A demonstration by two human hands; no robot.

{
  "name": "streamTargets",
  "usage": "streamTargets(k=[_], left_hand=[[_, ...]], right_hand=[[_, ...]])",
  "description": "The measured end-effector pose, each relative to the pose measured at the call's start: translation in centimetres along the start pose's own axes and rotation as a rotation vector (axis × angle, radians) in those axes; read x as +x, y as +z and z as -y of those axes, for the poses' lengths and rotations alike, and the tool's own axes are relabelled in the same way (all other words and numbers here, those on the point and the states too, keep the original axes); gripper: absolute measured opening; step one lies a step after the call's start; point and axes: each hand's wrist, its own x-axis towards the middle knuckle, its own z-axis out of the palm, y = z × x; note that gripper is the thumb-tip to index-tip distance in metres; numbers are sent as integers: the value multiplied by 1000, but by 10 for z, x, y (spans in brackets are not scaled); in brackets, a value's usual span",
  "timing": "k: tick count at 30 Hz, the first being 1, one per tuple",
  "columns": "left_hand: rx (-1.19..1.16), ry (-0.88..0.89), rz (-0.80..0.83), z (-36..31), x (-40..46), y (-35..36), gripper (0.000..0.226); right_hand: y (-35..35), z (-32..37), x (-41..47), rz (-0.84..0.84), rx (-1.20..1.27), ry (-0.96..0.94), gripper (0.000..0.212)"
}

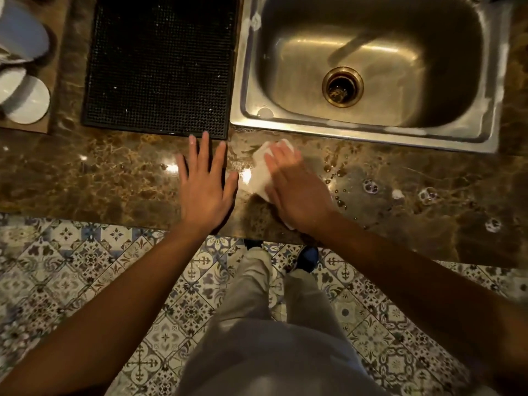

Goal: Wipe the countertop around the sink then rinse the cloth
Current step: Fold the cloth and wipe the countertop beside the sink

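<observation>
Right hand (297,187) presses flat on a white cloth (261,170), palm down, on the brown marble worktop (85,178) just in front of the steel sink (368,130), near the sink's front-left corner; the hand looks slightly blurred. Left hand (204,184) lies wide and flat on the worktop beside the cloth, fingers spread, holding nothing, fingertips at the edge of the black rubber mat (160,64). Water drops and suds (370,186) sit on the worktop to the right of the cloth.
</observation>
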Motion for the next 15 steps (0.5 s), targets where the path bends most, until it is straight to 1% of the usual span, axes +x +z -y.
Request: streamTargets(k=[3,5,8,10,13,15], left_hand=[[39,-6,4,-8,5,5,66],[75,-9,-5,-8,5,8,66],[99,-15,-18,-9,5,9,65],[97,-15,-22,-9,5,9,65],[42,-2,-37,-7,5,8,60],[-13,33,-44,-2,5,7,56]], right_hand=[[-7,-39,-36,-58,46,263,56],[-11,-58,-59,-79,16,410,59],[-10,-59,-69,-124,15,543,61],[-8,-47,-60,-149,29,558,59],[-6,-17,-29,-177,68,477,57],[-7,10,3,-106,41,379,61]])
